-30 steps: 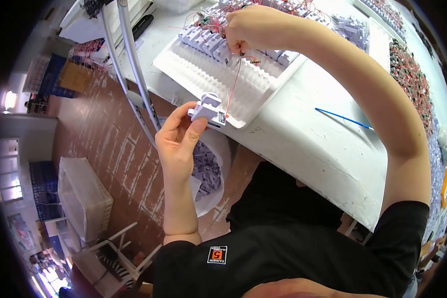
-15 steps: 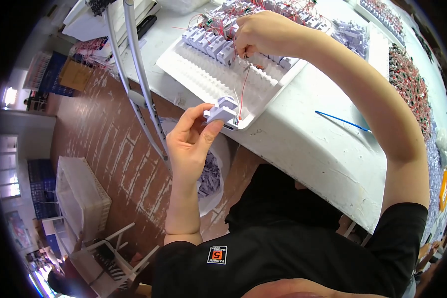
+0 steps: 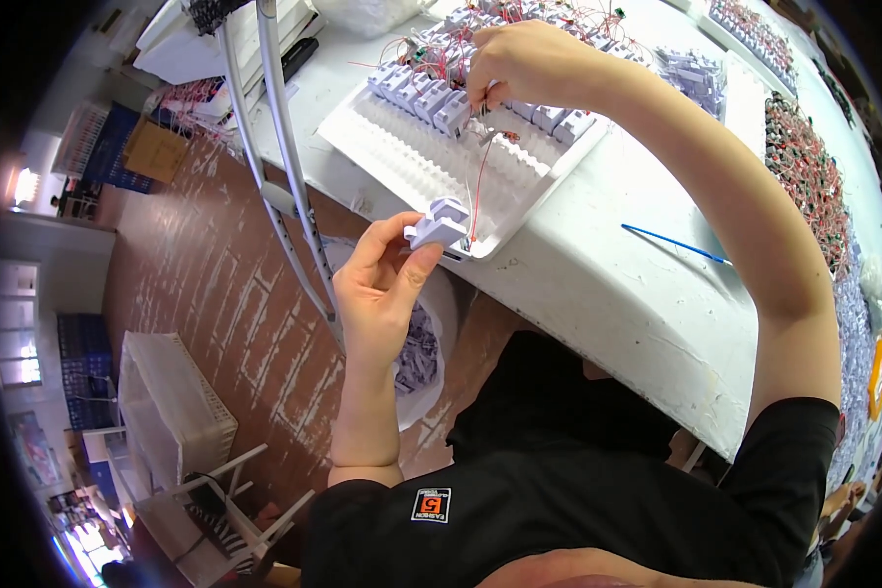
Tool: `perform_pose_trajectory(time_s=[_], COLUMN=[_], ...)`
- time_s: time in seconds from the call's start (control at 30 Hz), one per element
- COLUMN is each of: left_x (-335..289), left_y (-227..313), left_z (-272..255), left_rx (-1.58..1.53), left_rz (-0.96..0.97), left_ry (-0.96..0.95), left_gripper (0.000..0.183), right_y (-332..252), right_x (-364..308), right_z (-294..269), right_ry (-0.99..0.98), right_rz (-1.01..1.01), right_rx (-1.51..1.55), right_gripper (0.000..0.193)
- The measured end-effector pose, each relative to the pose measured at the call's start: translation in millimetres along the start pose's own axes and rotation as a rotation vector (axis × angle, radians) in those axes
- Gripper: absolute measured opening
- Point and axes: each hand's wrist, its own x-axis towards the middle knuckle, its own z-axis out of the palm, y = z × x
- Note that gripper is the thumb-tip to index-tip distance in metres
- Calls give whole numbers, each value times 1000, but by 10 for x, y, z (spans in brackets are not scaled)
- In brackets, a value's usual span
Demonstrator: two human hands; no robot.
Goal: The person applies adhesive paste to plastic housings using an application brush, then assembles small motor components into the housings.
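My left hand (image 3: 377,284) pinches a pale lilac plastic housing (image 3: 435,227) between thumb and fingers, over the near edge of a white ribbed tray (image 3: 549,201). From the housing's right side, a thin red wire (image 3: 477,191) and a whitish one run up toward my right hand (image 3: 519,64). That hand is closed above the tray, its fingertips pressed together at the wires' upper end. A small orange-brown part (image 3: 506,135) hangs just beneath them; exactly what the fingers grip is too small to make out. Similar lilac housings (image 3: 421,98) with red wires fill the tray's far rows.
A blue pen-like stick (image 3: 676,243) lies on the white table (image 3: 647,323). Loose lilac parts (image 3: 694,78) and a heap of wired pieces (image 3: 804,176) are farther right. Metal poles (image 3: 289,147) rise at the table's left; below, a bag (image 3: 426,392) holds lilac pieces.
The view has shifted slightly, so tray and table sit a little lower and to the right. Both hands keep their hold, with the wires still stretched between them.
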Motion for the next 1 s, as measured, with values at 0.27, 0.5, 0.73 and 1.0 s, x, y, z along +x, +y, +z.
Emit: perform_pose_trajectory(time_s=[0.27, 0.5, 0.73, 1.0], left_x=[4, -4, -14, -13], left_y=[4, -20, -48, -58], left_z=[7, 9, -23, -20], left_rx=[22, 11, 32, 35], left_rz=[20, 21, 33, 34], left_ry=[-4, -14, -20, -19], left_gripper=[29, 29, 29, 28], right_y=[11, 28, 15, 29], right_x=[0, -45, -72, -102], right_z=[119, 156, 128, 158], right_ry=[-61, -20, 0, 1], right_rz=[22, -39, -38, -10], right_rx=[-46, -37, -17, -11], right_gripper=[10, 12, 14, 13])
